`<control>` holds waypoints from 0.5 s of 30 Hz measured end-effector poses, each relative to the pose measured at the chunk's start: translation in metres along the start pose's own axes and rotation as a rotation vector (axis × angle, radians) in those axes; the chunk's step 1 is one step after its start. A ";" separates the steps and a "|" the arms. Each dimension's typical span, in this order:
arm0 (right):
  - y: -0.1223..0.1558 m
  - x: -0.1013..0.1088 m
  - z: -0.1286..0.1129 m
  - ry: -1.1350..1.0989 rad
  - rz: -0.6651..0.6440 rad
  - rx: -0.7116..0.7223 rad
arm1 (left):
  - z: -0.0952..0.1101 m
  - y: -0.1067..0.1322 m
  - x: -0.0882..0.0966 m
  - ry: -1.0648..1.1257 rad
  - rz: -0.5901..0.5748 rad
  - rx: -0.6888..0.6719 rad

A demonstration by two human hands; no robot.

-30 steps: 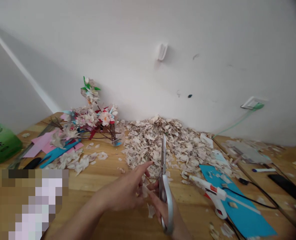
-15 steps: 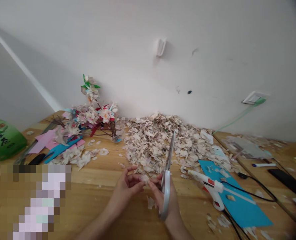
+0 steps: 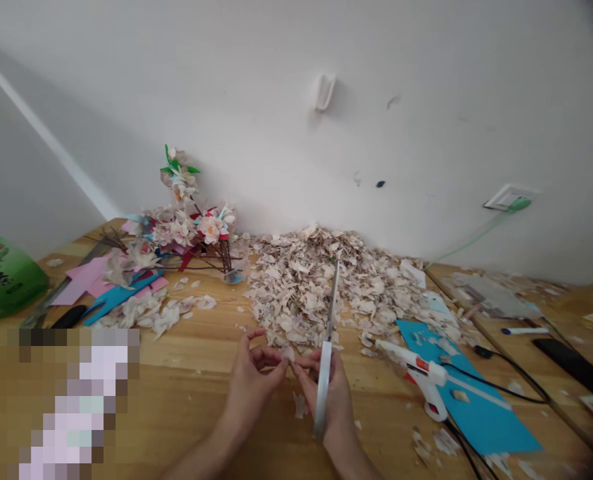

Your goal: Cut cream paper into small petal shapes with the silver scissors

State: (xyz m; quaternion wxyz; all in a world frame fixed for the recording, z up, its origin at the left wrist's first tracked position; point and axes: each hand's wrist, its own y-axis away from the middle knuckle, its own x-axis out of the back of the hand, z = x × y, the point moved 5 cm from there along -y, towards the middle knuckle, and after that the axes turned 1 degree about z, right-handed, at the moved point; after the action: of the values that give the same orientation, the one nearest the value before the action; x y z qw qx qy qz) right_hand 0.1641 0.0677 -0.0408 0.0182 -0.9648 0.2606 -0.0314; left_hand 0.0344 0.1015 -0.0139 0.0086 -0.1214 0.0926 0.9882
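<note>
My left hand (image 3: 256, 370) pinches a small pale, dry petal (image 3: 288, 354) between thumb and fingertips. Close beside it, the thumb and fingers of my right hand (image 3: 329, 390) meet at the same petal. A pair of scissors (image 3: 331, 307) with light grey handles hangs in my right hand, seen nearly edge-on, blades pointing away towards the wall. Just beyond both hands spreads a big heap of dry petals (image 3: 296, 293). Another loose petal (image 3: 300, 405) lies on the wooden table between my wrists.
A white glue gun (image 3: 416, 370) rests by blue card (image 3: 501, 413) on the right, with black cables. Branches with handmade flowers (image 3: 181, 230) stand back left, near pink paper (image 3: 83, 280) and blue-tipped cut card. A green bag (image 3: 6, 277) sits far left; a pen (image 3: 525, 331) lies right.
My right hand has turned a little, so the scissors now look narrower and their tips sit further left. The petal stays between both hands' fingertips.
</note>
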 end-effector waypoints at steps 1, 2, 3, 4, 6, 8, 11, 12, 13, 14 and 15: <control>0.000 0.000 0.002 -0.008 -0.008 -0.012 | 0.000 0.000 0.001 -0.008 0.014 -0.013; 0.001 -0.001 0.003 -0.024 -0.011 -0.026 | 0.000 0.000 0.001 -0.013 0.024 -0.021; 0.001 -0.001 0.004 -0.039 -0.011 -0.040 | 0.000 0.000 0.001 -0.012 0.028 -0.024; 0.002 -0.001 0.003 -0.047 -0.007 -0.049 | 0.001 0.000 0.001 -0.007 0.026 -0.024; 0.003 -0.002 -0.002 -0.043 -0.004 -0.050 | 0.001 0.001 0.001 0.011 0.010 -0.013; 0.004 -0.002 -0.009 -0.046 0.005 -0.052 | 0.003 0.003 0.001 0.028 -0.007 -0.004; 0.004 -0.002 -0.013 -0.092 0.017 -0.117 | 0.003 0.004 0.003 0.044 -0.010 0.017; 0.004 -0.001 -0.011 -0.109 0.018 -0.146 | 0.003 0.004 0.003 0.048 -0.009 0.024; 0.004 -0.001 -0.010 -0.123 0.014 -0.165 | 0.002 0.004 0.003 0.050 -0.008 0.029; 0.004 -0.001 -0.008 -0.136 0.008 -0.167 | 0.002 0.004 0.003 0.049 -0.010 0.030; 0.003 -0.001 -0.007 -0.151 0.001 -0.153 | 0.002 0.004 0.003 0.046 -0.011 0.027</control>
State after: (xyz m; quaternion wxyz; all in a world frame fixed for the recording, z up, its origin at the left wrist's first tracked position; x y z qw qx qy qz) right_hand 0.1613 0.0649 -0.0341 -0.0361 -0.9628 0.2606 0.0613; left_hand 0.0310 0.0976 -0.0122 0.0136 -0.1447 0.1056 0.9837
